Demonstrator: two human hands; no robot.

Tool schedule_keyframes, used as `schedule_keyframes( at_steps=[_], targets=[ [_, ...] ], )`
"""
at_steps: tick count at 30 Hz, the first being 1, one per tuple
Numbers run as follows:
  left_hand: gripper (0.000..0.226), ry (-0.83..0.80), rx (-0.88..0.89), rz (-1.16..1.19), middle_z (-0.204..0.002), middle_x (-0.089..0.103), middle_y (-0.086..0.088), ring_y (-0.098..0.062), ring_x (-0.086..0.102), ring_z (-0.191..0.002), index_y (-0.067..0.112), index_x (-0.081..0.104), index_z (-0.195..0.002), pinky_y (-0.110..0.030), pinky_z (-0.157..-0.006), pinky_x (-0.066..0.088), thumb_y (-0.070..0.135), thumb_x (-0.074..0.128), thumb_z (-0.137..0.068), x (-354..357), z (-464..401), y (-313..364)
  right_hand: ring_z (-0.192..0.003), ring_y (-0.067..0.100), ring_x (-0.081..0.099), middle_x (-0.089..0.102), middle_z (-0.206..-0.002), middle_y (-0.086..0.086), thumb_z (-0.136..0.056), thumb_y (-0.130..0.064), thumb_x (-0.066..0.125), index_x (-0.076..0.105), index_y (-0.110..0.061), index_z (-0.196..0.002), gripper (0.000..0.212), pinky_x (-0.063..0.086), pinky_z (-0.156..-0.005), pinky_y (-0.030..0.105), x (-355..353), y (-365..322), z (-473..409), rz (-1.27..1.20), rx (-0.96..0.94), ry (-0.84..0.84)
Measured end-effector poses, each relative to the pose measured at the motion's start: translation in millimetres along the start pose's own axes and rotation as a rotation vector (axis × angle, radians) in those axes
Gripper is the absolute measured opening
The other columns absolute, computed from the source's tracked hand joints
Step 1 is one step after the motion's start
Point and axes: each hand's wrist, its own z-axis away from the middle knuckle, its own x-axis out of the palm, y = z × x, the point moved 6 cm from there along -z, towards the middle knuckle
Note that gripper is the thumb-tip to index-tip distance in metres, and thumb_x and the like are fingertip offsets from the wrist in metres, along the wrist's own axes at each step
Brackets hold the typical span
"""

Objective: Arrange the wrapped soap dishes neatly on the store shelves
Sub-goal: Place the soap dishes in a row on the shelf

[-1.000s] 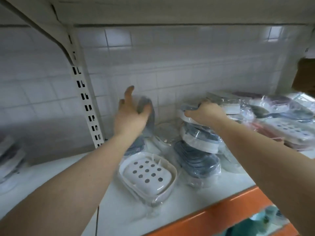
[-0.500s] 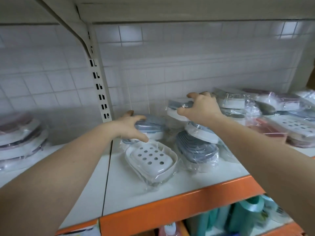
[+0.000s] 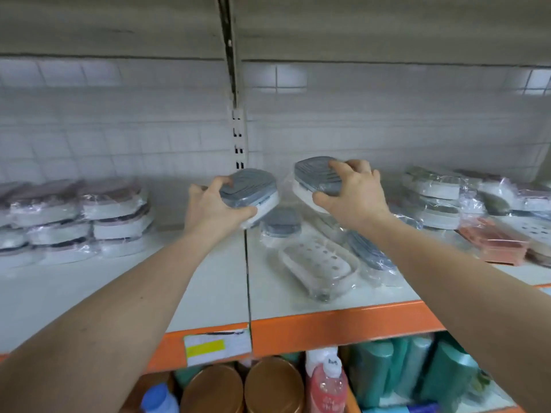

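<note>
White shelf with orange front edge, price label on it; white tiled wall behind, slotted upright at 12 o'clock. Bottles and copper lids on the tier below.

At 9 o'clock, wrapped dishes stacked in neat rows; at 3 o'clock, a looser pile.

Left hand, fingers curled, gripping a grey-topped dish lifted above the shelf seam. Right hand, fingers spread and bent over a second grey dish, clutching it, tilted. Below them at 6 o'clock: small grey dish, white perforated dish, grey one leaning beside.
</note>
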Motion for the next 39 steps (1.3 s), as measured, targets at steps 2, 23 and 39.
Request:
schedule_keyframes(
  at_steps=[2,23,39],
  targets=[
    [0.061,0.031,-0.02,-0.031,-0.115,0.033,-0.002,-0.016,0.044,-0.096,0.031,0.05,-0.122,-0.018,-0.085,0.03,0.033,0.078,-0.068,-44.9,11.7,-18.3,-0.119,0.031,0.036,0.037,-0.138,0.01,-0.084,-0.037,0.06,0.04,-0.02,-0.141,0.063,0.024,-0.101,0.028,7.0,-45.4,11.9,-0.019,-0.061,-0.013],
    [0.07,0.452,-0.432,-0.234,-0.118,0.034,-0.005,-0.026,0.047,-0.113,0.03,0.044,-0.13,-0.035,-0.101,0.041,0.045,0.073,-0.068,-468.7,175.1,-300.8,-0.123,0.029,0.033,0.035,-0.138,0.005,-0.082,-0.043,0.06,0.042,-0.022,-0.138,0.063,0.029,-0.101,0.031,151.1,-508.8,191.6,-0.32,-0.461,-0.348],
    [0.067,0.414,-0.433,-0.407,-0.121,0.043,-0.011,-0.028,0.034,-0.121,0.029,0.045,-0.127,-0.033,-0.103,0.028,0.056,0.068,-0.07,-513.6,25.9,-423.8,-0.125,0.028,0.035,0.041,-0.135,0.003,-0.077,-0.037,0.067,0.051,-0.022,-0.13,0.058,0.029,-0.104,0.031,261.2,-614.7,95.3,-0.427,-0.334,-0.227]
  ],
)
